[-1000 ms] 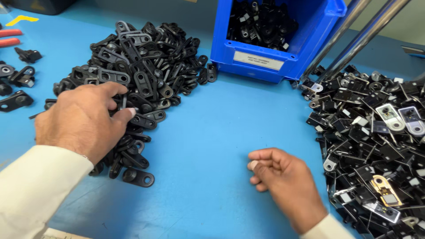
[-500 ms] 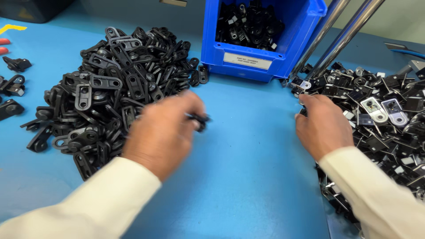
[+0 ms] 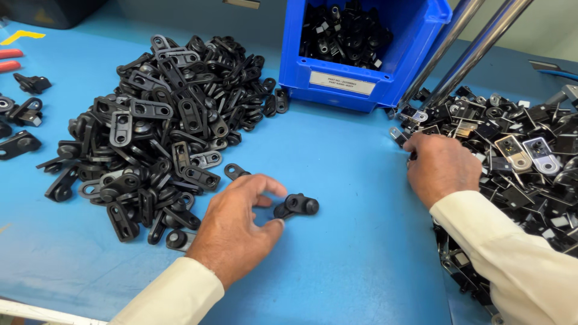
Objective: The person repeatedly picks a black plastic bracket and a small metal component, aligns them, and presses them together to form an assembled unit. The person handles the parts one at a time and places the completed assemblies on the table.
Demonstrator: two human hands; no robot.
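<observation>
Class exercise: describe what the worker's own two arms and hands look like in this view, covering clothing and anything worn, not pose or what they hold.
Both hands, the left hand and the right hand, are bare: no gloves, and no rings or watch visible. Each arm wears a long, plain cream-coloured sleeve, the left sleeve and the right sleeve, ending at the wrist in a simple cuff. No markings or patterns show on the fabric.

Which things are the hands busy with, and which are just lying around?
Busy with:
- left hand pinching a small black part
- right hand reaching into the pile of black and metal bits
- big heap of black parts
- blue bin holding more parts

Lying around:
- red handles
- shiny metal rods
- stray black pieces at the left edge
</observation>
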